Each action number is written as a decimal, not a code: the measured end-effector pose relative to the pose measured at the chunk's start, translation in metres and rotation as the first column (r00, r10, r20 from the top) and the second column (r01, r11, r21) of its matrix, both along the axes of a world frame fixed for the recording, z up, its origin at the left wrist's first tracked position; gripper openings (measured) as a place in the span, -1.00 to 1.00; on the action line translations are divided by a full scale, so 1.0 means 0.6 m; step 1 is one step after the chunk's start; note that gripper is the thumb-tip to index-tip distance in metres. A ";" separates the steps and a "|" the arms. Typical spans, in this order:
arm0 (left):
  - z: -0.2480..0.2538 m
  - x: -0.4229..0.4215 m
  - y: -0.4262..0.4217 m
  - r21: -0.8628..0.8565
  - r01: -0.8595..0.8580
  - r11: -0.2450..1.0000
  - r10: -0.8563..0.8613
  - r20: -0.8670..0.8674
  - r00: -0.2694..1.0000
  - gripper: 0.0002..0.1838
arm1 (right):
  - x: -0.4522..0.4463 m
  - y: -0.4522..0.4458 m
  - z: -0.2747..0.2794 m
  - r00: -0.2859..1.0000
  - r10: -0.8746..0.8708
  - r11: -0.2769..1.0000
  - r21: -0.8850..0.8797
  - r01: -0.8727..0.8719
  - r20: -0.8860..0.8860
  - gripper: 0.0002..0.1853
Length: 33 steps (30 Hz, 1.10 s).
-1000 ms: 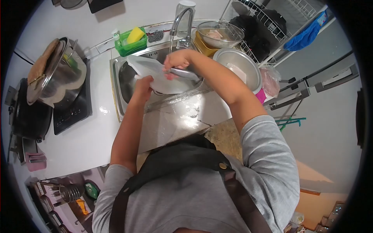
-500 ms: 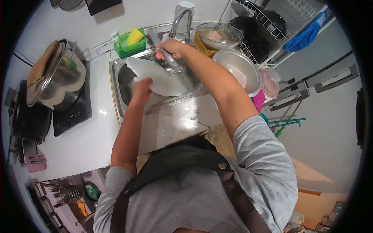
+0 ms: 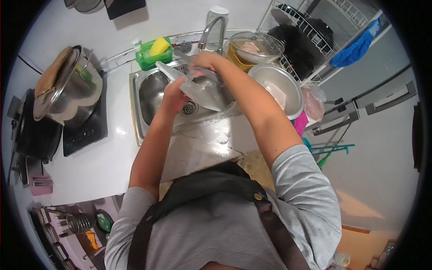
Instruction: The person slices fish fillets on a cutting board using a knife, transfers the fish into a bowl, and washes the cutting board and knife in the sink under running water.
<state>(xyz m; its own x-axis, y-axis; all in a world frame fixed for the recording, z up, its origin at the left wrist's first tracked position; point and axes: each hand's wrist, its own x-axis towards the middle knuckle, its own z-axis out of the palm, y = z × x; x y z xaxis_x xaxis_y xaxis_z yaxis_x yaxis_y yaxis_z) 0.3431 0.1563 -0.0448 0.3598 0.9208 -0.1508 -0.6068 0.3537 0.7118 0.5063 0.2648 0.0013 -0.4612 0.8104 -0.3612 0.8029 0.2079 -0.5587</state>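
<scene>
My left hand (image 3: pixel 174 95) is closed on the near edge of a thin white board (image 3: pixel 198 93), which tilts over the sink (image 3: pixel 135 96). My right hand (image 3: pixel 206 64) is closed around something grey and shiny, blurred by motion, just below the faucet (image 3: pixel 213 27). The board's far side lies close to my right hand. Below the board, the round drain (image 3: pixel 189 108) shows in the sink's bottom.
A green caddy (image 3: pixel 153 60) with a yellow sponge (image 3: pixel 159 46) stands behind the sink. To the right are a metal bowl (image 3: pixel 294 96) and a strainer (image 3: pixel 270 51) holding pale pieces. A large pot (image 3: pixel 85 85) sits on a black cooktop (image 3: pixel 81 137) at left.
The white board has tipped up, so it looks narrower and uncovers the drain. My left hand has shifted up and right. My right hand has moved slightly right and down.
</scene>
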 end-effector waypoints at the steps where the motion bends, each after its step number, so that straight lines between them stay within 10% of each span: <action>1: -0.001 0.002 0.007 0.010 -0.043 0.999 0.043 -0.096 0.994 -0.57 | 0.010 0.012 0.000 0.737 0.149 0.874 0.261 -0.410 0.659 -0.81; 6: 0.014 -0.051 -0.001 0.187 -0.273 0.944 0.320 -0.310 0.895 -0.66 | 0.038 0.004 -0.078 0.880 -0.324 0.811 0.581 0.069 0.348 -0.77; 11: 0.151 -0.139 -0.099 0.286 -0.524 0.802 0.597 -0.380 0.707 -0.56 | 0.019 0.091 -0.145 0.817 -0.194 0.880 0.464 -0.099 0.543 -0.70; 24: 0.152 -0.244 -0.188 0.422 -0.724 0.545 0.836 -0.333 0.436 -0.57 | 0.026 0.131 -0.185 0.759 -0.045 0.857 0.416 -0.305 0.650 -0.73; 27: 0.157 -0.251 -0.181 0.727 -0.456 0.513 0.853 -0.373 0.366 -0.64 | -0.026 0.072 -0.081 0.720 0.147 0.931 0.150 -0.332 0.678 -0.70; 28: 0.153 -0.250 -0.177 0.786 -0.381 0.487 0.862 -0.361 0.356 -0.66 | -0.019 0.065 -0.084 0.970 -0.062 0.992 -0.090 0.085 0.236 -0.71; 29: 0.172 -0.235 -0.184 0.836 -0.300 0.460 0.876 -0.371 0.309 -0.69 | -0.017 0.052 -0.089 0.883 -0.441 0.818 -0.475 0.324 -0.158 -0.73; 30: 0.172 -0.231 -0.178 0.861 -0.250 0.444 0.880 -0.366 0.303 -0.69 | -0.021 0.033 -0.103 0.879 -0.452 0.813 -0.477 0.335 -0.152 -0.73; 33: 0.171 -0.219 -0.173 0.806 -0.261 0.532 0.821 -0.414 0.394 -0.69 | -0.037 -0.016 -0.158 0.269 -0.905 0.381 -0.909 0.167 -0.330 -0.72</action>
